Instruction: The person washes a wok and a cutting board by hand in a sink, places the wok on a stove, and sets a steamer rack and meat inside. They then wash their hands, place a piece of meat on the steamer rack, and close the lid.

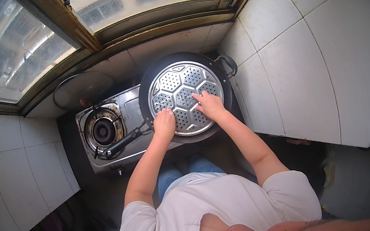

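A round perforated metal steamer rack (185,97) lies inside a dark wok (206,135), which stands on the right side of a stainless steel gas stove (132,109). My left hand (164,122) is at the rack's lower left edge, fingers curled; whether it grips the rim is hard to see. Over the rack's right part is my right hand (209,104), its fingers apart and the fingertips at or just above the perforated surface. The wok's long black handle (123,143) points to the lower left, and its small loop handle (230,65) is at the upper right.
An uncovered gas burner (103,129) is on the stove's left side. Behind it a glass lid (83,90) leans against the tiled wall. A window with a worn frame (163,27) runs along the back. White tiled walls (295,71) close in the right and left sides.
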`<state>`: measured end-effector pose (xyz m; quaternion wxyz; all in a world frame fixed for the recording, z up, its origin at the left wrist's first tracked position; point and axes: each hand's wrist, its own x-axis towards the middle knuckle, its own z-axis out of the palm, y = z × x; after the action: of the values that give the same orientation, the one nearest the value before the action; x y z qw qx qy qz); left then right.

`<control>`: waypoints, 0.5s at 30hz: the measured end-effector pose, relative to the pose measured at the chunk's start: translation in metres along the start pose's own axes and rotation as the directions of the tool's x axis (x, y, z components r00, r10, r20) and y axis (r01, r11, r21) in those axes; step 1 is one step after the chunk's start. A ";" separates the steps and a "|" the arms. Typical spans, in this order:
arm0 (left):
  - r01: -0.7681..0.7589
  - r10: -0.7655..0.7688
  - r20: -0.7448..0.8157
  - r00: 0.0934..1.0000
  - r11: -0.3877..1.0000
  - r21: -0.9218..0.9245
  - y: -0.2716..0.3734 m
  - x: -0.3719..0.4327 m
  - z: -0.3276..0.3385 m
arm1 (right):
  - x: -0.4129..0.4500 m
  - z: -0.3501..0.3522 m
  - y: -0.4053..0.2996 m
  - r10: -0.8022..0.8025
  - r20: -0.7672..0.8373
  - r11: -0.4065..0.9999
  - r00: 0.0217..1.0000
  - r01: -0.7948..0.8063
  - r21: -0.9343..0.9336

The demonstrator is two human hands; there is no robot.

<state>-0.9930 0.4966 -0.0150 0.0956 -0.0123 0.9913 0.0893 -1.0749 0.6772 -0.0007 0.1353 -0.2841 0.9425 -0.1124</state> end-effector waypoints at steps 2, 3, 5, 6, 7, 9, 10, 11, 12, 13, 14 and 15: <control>0.026 -0.026 0.007 1.000 1.000 -0.008 0.001 -0.001 0.001 | 0.000 0.002 0.000 -0.009 0.026 1.000 1.000 0.009 -0.006; 0.032 -0.032 0.006 0.999 0.999 -0.005 0.001 -0.001 0.000 | 0.001 0.003 0.000 -0.005 0.022 1.000 1.000 0.006 -0.019; 0.051 -0.051 0.001 0.999 0.999 -0.004 0.002 -0.004 -0.003 | 0.001 0.006 0.001 -0.016 0.022 0.999 1.000 0.017 -0.035; 0.035 -0.035 -0.011 0.999 0.999 -0.003 0.002 -0.006 -0.005 | 0.001 0.006 0.001 -0.018 0.025 0.999 1.000 0.019 -0.040; 0.020 -0.020 -0.024 1.000 1.000 -0.003 0.001 -0.010 -0.007 | 0.002 0.007 0.000 -0.022 0.028 0.999 0.999 0.023 -0.046; 0.045 -0.049 -0.074 0.996 0.998 -0.050 0.000 -0.019 -0.010 | 0.001 0.003 -0.002 -0.061 0.029 0.997 0.998 0.062 -0.041; 0.010 -0.032 -0.145 0.989 0.989 -0.150 0.000 -0.027 -0.015 | 0.000 -0.002 -0.006 -0.064 0.022 0.997 0.998 0.064 -0.037; -0.031 -0.024 -0.220 0.975 0.970 -0.243 -0.001 -0.037 -0.021 | -0.001 -0.004 -0.009 -0.068 0.015 0.997 0.998 0.069 -0.033; -0.009 -0.073 -0.223 0.972 0.939 -0.345 -0.002 -0.049 -0.029 | -0.003 -0.006 -0.013 -0.071 -0.004 0.997 0.997 0.070 -0.025; 0.012 -0.101 -0.234 0.967 0.936 -0.353 -0.003 -0.061 -0.037 | -0.005 -0.008 -0.017 -0.099 0.000 0.994 0.995 0.099 -0.037; -0.001 -0.132 -0.258 0.957 0.890 -0.456 -0.006 -0.077 -0.045 | -0.007 -0.008 -0.021 -0.105 -0.031 0.994 0.994 0.105 -0.013; -0.012 -0.171 -0.282 0.944 0.836 -0.548 -0.012 -0.097 -0.049 | -0.010 -0.007 -0.032 -0.120 -0.062 0.992 0.991 0.122 0.015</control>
<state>-0.9064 0.4769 0.0490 -0.0699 -0.0948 0.9259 0.3588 -1.0529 0.6577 0.0176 0.1020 -0.3359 0.9261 -0.1380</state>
